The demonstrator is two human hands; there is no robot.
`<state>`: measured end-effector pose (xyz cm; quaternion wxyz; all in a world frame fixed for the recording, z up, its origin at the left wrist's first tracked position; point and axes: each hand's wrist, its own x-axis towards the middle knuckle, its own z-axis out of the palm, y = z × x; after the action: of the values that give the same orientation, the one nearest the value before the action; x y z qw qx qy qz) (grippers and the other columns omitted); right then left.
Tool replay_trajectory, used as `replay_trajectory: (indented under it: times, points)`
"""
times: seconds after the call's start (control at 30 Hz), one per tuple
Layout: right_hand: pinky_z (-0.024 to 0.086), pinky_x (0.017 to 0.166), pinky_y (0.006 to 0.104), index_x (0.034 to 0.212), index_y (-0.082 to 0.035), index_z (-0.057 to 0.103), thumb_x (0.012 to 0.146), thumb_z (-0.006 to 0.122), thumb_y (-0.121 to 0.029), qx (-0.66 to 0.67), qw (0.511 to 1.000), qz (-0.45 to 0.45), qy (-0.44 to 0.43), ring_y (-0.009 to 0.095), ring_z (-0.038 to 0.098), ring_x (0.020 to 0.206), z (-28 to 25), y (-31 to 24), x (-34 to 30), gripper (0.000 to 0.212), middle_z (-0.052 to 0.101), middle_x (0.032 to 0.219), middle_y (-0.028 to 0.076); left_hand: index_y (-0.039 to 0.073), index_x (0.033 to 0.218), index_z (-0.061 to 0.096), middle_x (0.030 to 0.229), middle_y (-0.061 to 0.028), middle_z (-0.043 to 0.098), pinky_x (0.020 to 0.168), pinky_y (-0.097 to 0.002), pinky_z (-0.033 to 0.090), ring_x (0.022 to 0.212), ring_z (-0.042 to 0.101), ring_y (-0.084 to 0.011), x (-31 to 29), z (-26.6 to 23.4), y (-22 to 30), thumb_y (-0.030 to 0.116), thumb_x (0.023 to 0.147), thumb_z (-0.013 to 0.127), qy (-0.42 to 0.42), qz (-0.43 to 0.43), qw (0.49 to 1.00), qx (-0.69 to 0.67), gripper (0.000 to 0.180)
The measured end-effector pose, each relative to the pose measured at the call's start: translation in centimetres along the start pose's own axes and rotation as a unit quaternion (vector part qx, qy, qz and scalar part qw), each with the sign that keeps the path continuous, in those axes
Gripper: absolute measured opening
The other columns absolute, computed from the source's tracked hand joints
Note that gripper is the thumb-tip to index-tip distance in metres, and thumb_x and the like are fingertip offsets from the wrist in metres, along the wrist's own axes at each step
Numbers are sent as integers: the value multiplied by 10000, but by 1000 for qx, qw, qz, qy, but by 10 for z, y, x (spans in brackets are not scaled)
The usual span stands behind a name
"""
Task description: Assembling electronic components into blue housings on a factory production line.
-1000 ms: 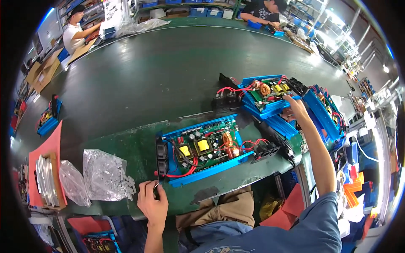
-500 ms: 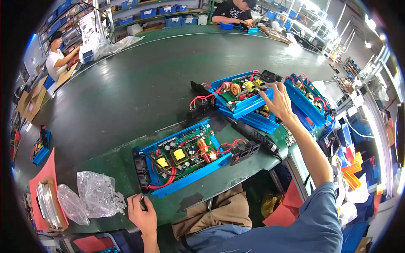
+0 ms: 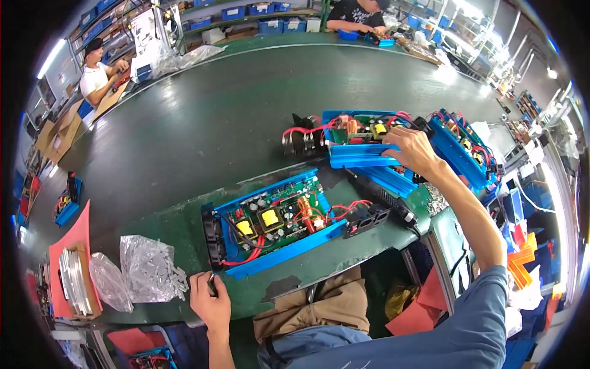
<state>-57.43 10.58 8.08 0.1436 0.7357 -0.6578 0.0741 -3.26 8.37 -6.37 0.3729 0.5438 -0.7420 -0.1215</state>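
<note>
My right hand (image 3: 413,149) is closed on the near right part of a blue metal housing with an open circuit board (image 3: 362,132), thumb on its near wall. This unit lies on top of another blue housing (image 3: 387,179), partly hidden. A fan and red wires hang at its left end. In front of me, a second open unit (image 3: 276,222) lies on the table, with a black fan (image 3: 212,238) at its left end and a black end panel (image 3: 367,221) wired at its right. Beside its near left corner, my left hand (image 3: 210,300) has curled fingers around something small and dark, mostly hidden.
Another blue unit (image 3: 462,150) leans at the right. A black hand tool with a cord (image 3: 384,200) lies below the stack. Plastic bags of small pieces (image 3: 150,270) and a box with red sheets (image 3: 70,264) stand left. Two people work across the green table (image 3: 246,92).
The upper unit under my right hand has turned clockwise, its near wall now lying almost level across the view. My left hand stays beside the front unit. The view has shifted slightly.
</note>
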Motion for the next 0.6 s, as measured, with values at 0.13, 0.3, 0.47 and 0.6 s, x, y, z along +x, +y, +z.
replay_trajectory:
  times: [0.13,0.3,0.47,0.6]
  points:
    - [572,857,421,1070,-71,708,820,802,-234,3,996,84,4,335,686,1031,8,-15,-5,313,684,1162,119,2,1027,657,1003,-128,631,611,-337,471,632,557,-257,-1,-3,-6,30,864,696,24,22,999,23,170]
    - [518,954,429,1194,-71,637,831,762,-92,-25,995,91,33,389,605,1149,-6,-31,-22,384,616,1222,163,64,1000,678,948,-99,648,609,-309,504,697,627,-225,8,-19,-1,26,873,721,16,-60,997,-50,139]
    - [503,911,426,1089,-14,645,890,684,22,54,986,83,131,366,623,1048,-2,-82,-33,206,635,1118,162,105,1075,684,977,-87,661,636,-373,525,721,666,-256,27,-69,-28,97,879,747,17,-134,984,119,206]
    - [531,847,419,1027,4,667,825,679,121,155,979,2,132,340,652,974,12,-149,-55,233,659,1033,163,49,1163,701,1004,-133,654,740,-354,520,769,646,-255,35,-74,-54,150,897,751,-45,-153,977,140,289]
